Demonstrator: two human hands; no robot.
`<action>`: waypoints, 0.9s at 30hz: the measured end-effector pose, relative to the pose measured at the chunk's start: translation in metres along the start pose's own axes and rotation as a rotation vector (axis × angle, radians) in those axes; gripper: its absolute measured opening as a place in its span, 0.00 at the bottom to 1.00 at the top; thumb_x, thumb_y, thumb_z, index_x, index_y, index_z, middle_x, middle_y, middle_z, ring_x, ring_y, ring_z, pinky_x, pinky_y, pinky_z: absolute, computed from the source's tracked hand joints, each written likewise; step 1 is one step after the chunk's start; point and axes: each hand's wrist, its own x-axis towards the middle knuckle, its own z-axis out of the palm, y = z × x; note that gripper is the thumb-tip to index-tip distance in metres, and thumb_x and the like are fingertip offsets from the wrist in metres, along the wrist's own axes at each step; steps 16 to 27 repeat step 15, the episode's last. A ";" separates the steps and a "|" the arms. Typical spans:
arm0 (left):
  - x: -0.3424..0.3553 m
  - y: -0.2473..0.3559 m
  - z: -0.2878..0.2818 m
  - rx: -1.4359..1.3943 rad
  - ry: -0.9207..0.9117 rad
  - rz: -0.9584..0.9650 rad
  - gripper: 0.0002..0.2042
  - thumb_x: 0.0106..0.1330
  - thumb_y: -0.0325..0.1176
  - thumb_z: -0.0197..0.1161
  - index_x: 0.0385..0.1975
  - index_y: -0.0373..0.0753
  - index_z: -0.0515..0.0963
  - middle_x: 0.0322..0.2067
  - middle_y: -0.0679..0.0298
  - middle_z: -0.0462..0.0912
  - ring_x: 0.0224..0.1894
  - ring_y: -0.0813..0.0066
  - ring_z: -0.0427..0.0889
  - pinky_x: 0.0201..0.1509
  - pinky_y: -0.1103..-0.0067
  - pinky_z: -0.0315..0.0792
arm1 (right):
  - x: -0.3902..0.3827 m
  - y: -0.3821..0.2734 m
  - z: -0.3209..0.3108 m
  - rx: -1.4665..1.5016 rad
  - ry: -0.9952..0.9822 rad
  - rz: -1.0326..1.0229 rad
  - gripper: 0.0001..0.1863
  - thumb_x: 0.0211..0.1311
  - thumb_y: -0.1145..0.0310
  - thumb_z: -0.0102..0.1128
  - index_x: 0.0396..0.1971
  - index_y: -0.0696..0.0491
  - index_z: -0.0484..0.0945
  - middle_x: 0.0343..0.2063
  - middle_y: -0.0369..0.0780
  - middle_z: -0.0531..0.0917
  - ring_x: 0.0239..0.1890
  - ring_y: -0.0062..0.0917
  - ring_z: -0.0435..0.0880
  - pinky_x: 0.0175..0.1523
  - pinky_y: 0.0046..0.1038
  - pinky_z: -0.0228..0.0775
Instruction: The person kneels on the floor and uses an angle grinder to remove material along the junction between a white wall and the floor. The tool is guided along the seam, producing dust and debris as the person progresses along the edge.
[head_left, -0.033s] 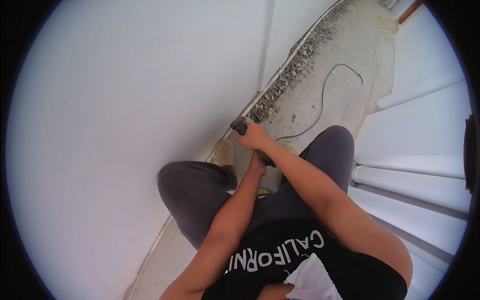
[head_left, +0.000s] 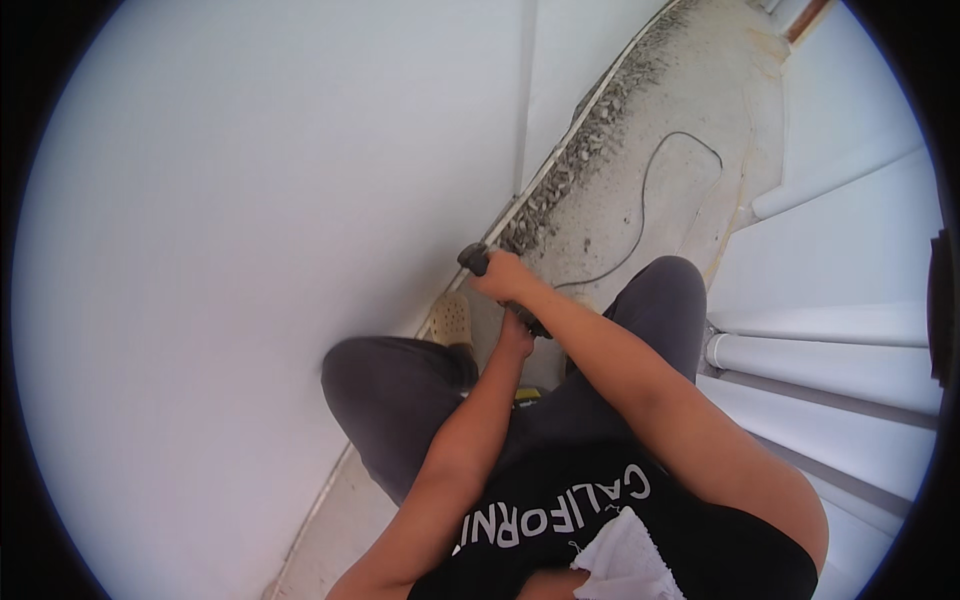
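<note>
In front of my knees, low beside the white wall, I hold a dark power tool (head_left: 473, 258); its exact kind I cannot make out. My right hand (head_left: 500, 277) is closed round its front part, next to the wall's foot. Closer to my body, my left hand (head_left: 517, 333) grips the rear part, partly hidden by my right forearm. Between them and the wall, the tool's working end is out of sight. A dark cable (head_left: 642, 205) emerges from behind my right forearm and loops across the floor.
Broken grey rubble (head_left: 560, 175) lies along the foot of the white wall (head_left: 250, 200). My beige clog (head_left: 451, 318) stands close to that wall. White pipes (head_left: 800, 352) and panels are on the right. A small yellow-green thing (head_left: 527, 397) shows between my legs.
The whole view has shifted slightly. The tool's front end and my right hand sit a little lower in the picture; both hands keep their hold.
</note>
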 end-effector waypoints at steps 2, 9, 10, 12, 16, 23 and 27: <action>0.005 0.028 0.023 -0.114 -0.251 -0.011 0.24 0.74 0.57 0.54 0.60 0.47 0.72 0.52 0.66 0.80 0.55 0.67 0.77 0.60 0.65 0.68 | 0.002 -0.040 -0.016 -0.249 0.033 -0.068 0.24 0.54 0.57 0.66 0.43 0.62 0.83 0.38 0.55 0.87 0.46 0.48 0.87 0.51 0.44 0.80; -0.072 -0.020 0.044 -0.001 -0.153 0.166 0.23 0.75 0.53 0.56 0.61 0.47 0.71 0.54 0.65 0.79 0.57 0.70 0.77 0.65 0.61 0.68 | -0.103 -0.048 -0.045 -0.164 0.013 -0.263 0.20 0.53 0.61 0.65 0.39 0.62 0.83 0.35 0.56 0.86 0.42 0.47 0.88 0.49 0.43 0.80; -0.092 -0.022 0.047 0.026 -0.160 0.103 0.24 0.74 0.55 0.56 0.62 0.47 0.71 0.55 0.64 0.78 0.59 0.69 0.76 0.66 0.60 0.67 | -0.112 -0.053 -0.047 -0.171 -0.015 -0.199 0.20 0.53 0.61 0.65 0.39 0.62 0.83 0.35 0.55 0.86 0.42 0.46 0.88 0.49 0.43 0.80; -0.116 -0.003 0.053 0.159 -0.105 -0.001 0.30 0.71 0.62 0.56 0.64 0.48 0.69 0.61 0.63 0.74 0.64 0.65 0.70 0.69 0.56 0.63 | -0.116 -0.062 -0.057 -0.139 -0.006 -0.185 0.20 0.54 0.60 0.66 0.39 0.62 0.83 0.35 0.55 0.87 0.42 0.45 0.88 0.49 0.42 0.80; -0.163 0.037 0.045 0.356 -0.183 -0.094 0.42 0.68 0.71 0.52 0.75 0.51 0.58 0.76 0.62 0.59 0.77 0.58 0.56 0.76 0.54 0.51 | -0.122 -0.071 -0.053 0.049 -0.097 0.011 0.21 0.54 0.58 0.67 0.39 0.62 0.83 0.33 0.52 0.88 0.41 0.40 0.90 0.51 0.39 0.81; -0.163 0.037 0.045 0.356 -0.183 -0.094 0.42 0.68 0.71 0.52 0.75 0.51 0.58 0.76 0.62 0.59 0.77 0.58 0.56 0.76 0.54 0.51 | -0.122 -0.071 -0.053 0.049 -0.097 0.011 0.21 0.54 0.58 0.67 0.39 0.62 0.83 0.33 0.52 0.88 0.41 0.40 0.90 0.51 0.39 0.81; -0.163 0.037 0.045 0.356 -0.183 -0.094 0.42 0.68 0.71 0.52 0.75 0.51 0.58 0.76 0.62 0.59 0.77 0.58 0.56 0.76 0.54 0.51 | -0.122 -0.071 -0.053 0.049 -0.097 0.011 0.21 0.54 0.58 0.67 0.39 0.62 0.83 0.33 0.52 0.88 0.41 0.40 0.90 0.51 0.39 0.81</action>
